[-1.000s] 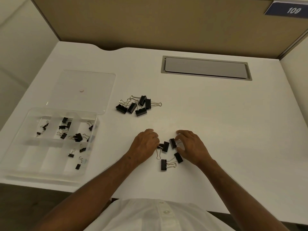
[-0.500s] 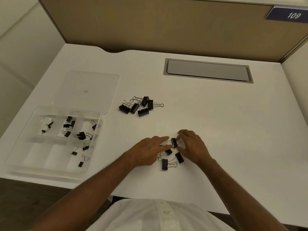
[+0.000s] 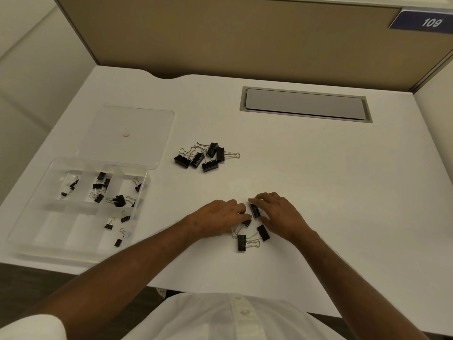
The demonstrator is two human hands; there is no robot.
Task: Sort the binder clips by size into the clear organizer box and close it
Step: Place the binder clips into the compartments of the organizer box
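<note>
Left hand (image 3: pixel 215 218) drawn back to flat with fingers relaxed, right hand (image 3: pixel 277 213) pinching binder clip (image 3: pixel 255 210)

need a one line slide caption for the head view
Both hands gather binder clips on a white desk beside the open organizer box.

Organizer box (image 3: pixel 29 231) is set at the surface's (image 3: pixel 343 192) near left, its lid (image 3: pixel 137 123) laid open behind it. Small clips (image 3: pixel 107 187) are spread among its compartments. A cluster of larger clips (image 3: pixel 203 157) is placed right of the lid. Nearer, four clips (image 3: pixel 250 229) are flanked by both hands: left (image 3: pixel 218 218), right (image 3: pixel 279 214). A cable hatch (image 3: pixel 306 104) is set far right.
</note>
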